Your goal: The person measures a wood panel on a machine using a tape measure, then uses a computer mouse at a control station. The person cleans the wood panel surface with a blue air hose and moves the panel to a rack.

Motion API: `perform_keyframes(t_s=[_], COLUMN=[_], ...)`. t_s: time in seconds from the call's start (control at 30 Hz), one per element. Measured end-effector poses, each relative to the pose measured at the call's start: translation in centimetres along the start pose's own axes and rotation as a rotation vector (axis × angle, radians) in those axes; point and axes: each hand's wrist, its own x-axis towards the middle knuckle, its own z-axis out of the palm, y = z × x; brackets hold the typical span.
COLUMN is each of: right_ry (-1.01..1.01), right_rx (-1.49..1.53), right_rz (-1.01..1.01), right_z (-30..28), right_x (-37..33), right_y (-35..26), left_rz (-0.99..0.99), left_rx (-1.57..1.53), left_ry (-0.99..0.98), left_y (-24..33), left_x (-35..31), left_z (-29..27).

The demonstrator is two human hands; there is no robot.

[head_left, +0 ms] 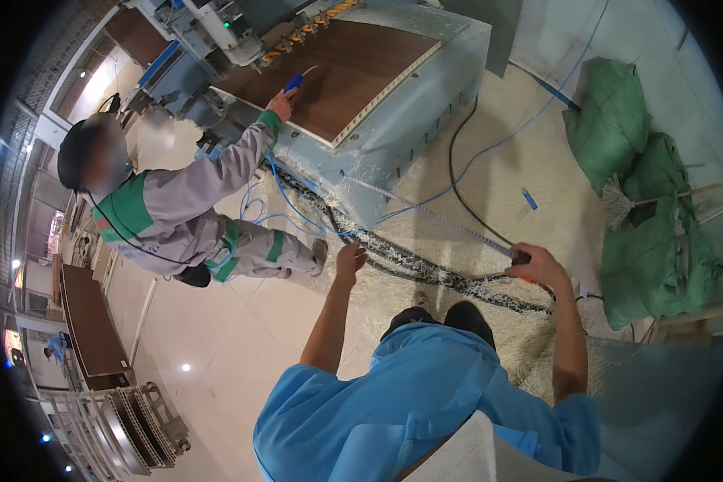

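Note:
My right hand point(538, 267) is closed around a dark tape measure point(520, 258) with an orange-red part at its underside. From it a pale tape blade point(450, 223) stretches up and left toward the corner of the machine's table. My left hand point(351, 261) hangs in the air in front of the machine, fingers loosely bent, and I see nothing in it. On the machine's table lies a dark brown panel point(349, 76) with a pale edge. A co-worker's hand point(282, 104) holds a blue air blow gun point(295, 82) over that panel.
The co-worker point(169, 193) stands to my left. A black hose point(410, 261) strewn with shavings crosses the floor before my feet, near a thin blue hose point(498, 149). Green sacks point(655, 249) and a broom point(618, 202) are at the right. Panels point(92, 321) stand at the left.

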Motion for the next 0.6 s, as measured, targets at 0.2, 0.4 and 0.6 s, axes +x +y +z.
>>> perform_keyframes(t_s=[0.2, 0.4, 0.6], right_ry=[0.04, -0.145, -0.45], right_rx=[-0.154, -0.317, -0.342], right_rz=[0.024, -0.14, -0.349], right_z=[-11.3, -21.4, -28.8], right_x=[12.6, 29.8, 48.2], right_y=[-5.2, -7.8, -13.5], left_rz=[-0.072, -0.027, -0.133], left_rx=[0.232, 0.374, 0.32], left_ry=[-0.278, -0.104, 0.191], left_y=[3.2, 3.7, 3.3], left_x=[5.9, 12.9, 14.0], left_z=[13.4, 18.6, 21.3])
